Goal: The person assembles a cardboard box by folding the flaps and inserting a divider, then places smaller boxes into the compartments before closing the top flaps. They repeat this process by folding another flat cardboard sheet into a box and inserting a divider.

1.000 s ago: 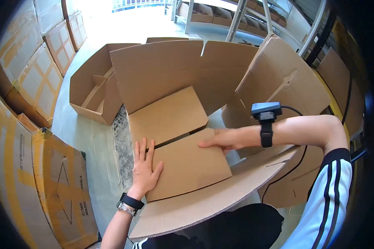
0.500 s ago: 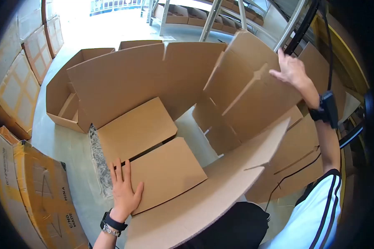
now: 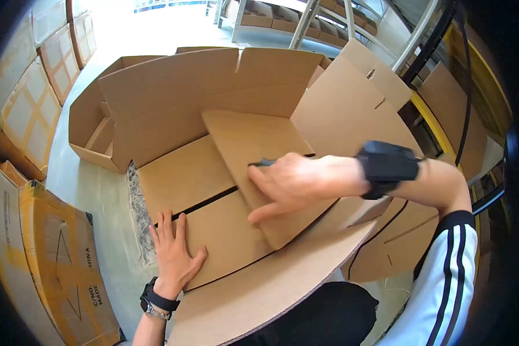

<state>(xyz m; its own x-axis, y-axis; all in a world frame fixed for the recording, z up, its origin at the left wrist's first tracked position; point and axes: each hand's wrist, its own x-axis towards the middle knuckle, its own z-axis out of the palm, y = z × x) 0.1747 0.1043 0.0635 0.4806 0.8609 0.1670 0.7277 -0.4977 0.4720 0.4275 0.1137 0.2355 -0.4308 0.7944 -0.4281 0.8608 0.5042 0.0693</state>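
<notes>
A large brown cardboard box [image 3: 190, 81] stands in front of me with its side panels up. My left hand [image 3: 179, 254] lies open with fingers spread on the near left flap [image 3: 225, 230], beside the dark gap that parts it from the far left flap [image 3: 184, 164]. From the right, another flap [image 3: 230, 132] is folded inward and overlaps both, its left edge slightly raised. My right hand [image 3: 294, 184] is over this flap, thumb and fingers apart, somewhat blurred. A small dark slot shows in the cardboard by its fingertips. The near side panel [image 3: 265, 282] leans outward toward my legs.
Taped cartons [image 3: 63, 259] stand at the left, with more stacked behind them. An open cardboard box [image 3: 92, 155] sits beyond the large one. Metal shelving [image 3: 305, 26] with cardboard trays is at the back. A black cable [image 3: 470, 86] hangs at the right near yellow framework.
My right hand has moved left and down from the upright right panel to over the box's bottom. The right flap has folded inward over the left flaps. My left hand stays on its flap.
</notes>
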